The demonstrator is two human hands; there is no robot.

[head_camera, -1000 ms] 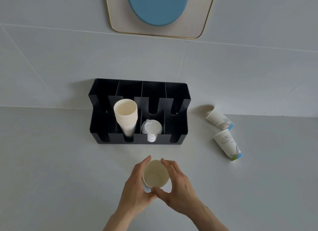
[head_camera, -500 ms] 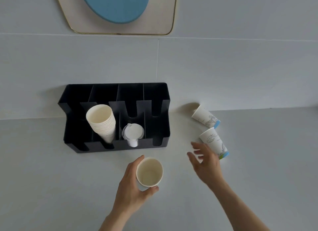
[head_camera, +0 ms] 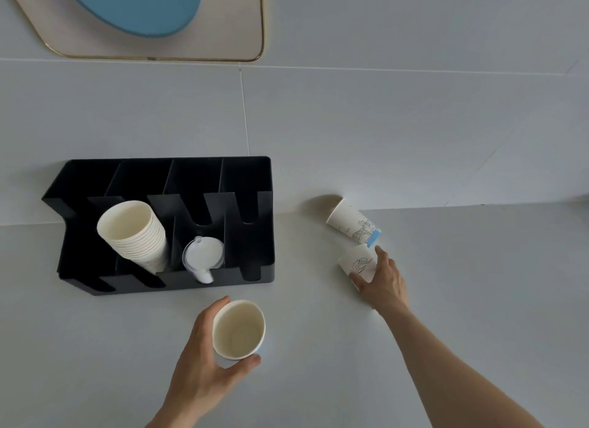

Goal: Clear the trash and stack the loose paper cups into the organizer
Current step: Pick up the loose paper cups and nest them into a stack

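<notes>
Paper cup (head_camera: 238, 329) upright in left hand's (head_camera: 204, 373) grasp; right hand (head_camera: 384, 281) clasps a toppled cup (head_camera: 358, 263).

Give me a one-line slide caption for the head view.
Left hand holds an upright cup while right hand grasps a tipped cup beside the organizer.

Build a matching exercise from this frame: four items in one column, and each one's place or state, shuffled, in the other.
Items:
1. stack of cups
2. white lid
3. upright cup
4. far loose cup

Places or states:
A. lying on its side by the wall, untouched
B. held by the left hand
C. organizer, second slot from the left
D. organizer, third slot from the left

Pairs: 1-C, 2-D, 3-B, 4-A
</notes>
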